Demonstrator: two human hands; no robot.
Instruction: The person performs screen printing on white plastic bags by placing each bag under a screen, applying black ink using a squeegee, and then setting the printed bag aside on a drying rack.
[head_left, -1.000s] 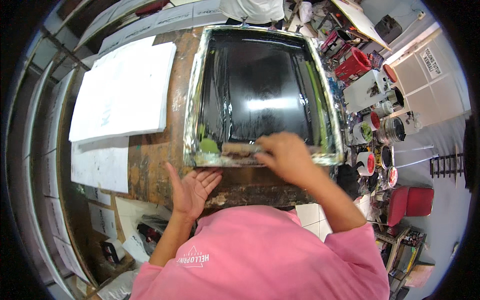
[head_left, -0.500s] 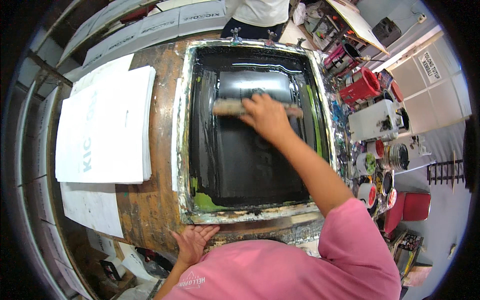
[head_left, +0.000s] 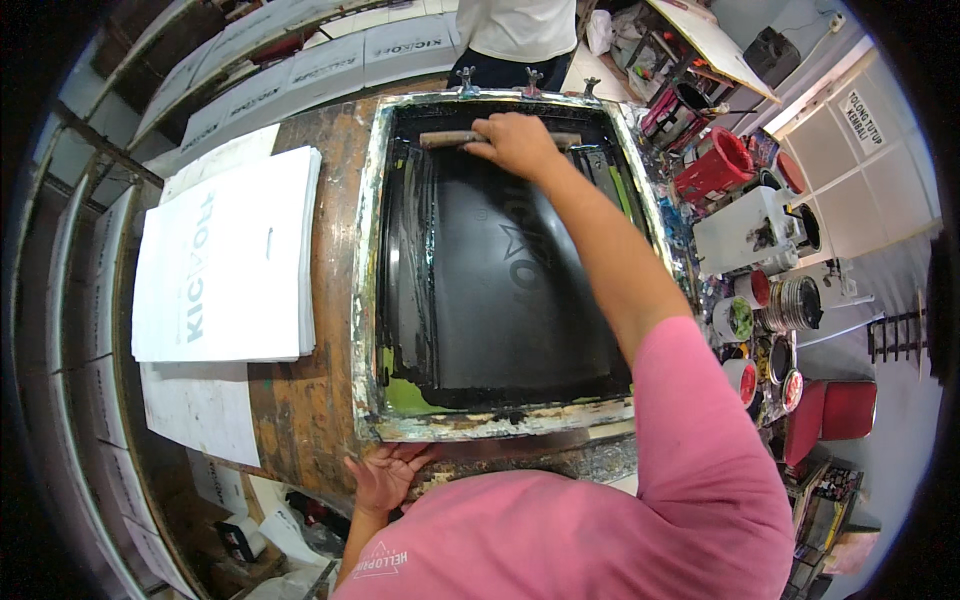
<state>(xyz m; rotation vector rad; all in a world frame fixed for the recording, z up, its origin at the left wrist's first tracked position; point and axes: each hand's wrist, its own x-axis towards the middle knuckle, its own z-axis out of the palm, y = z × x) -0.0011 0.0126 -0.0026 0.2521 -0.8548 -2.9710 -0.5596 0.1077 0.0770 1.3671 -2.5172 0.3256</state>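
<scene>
A screen-printing frame (head_left: 366, 300) with a black inked mesh lies flat on the stained wooden table (head_left: 300, 410). My right hand (head_left: 515, 143) grips a wooden-handled squeegee (head_left: 448, 139) at the far end of the screen, my arm stretched across the mesh. My left hand (head_left: 385, 476) presses flat, fingers spread, on the table edge just below the frame's near rail. A faint star-and-letters stencil shows in the middle of the mesh. Green ink smears sit in the near left corner (head_left: 408, 396).
A stack of white printed bags (head_left: 225, 265) lies left of the frame, with loose sheets (head_left: 200, 410) below it. Paint cans and red buckets (head_left: 715, 165) crowd the right side. Another person in a white shirt (head_left: 515, 30) stands beyond the table's far end.
My right hand has pushed the squeegee from the near rail across the screen to its far end. My left hand stayed on the table edge.
</scene>
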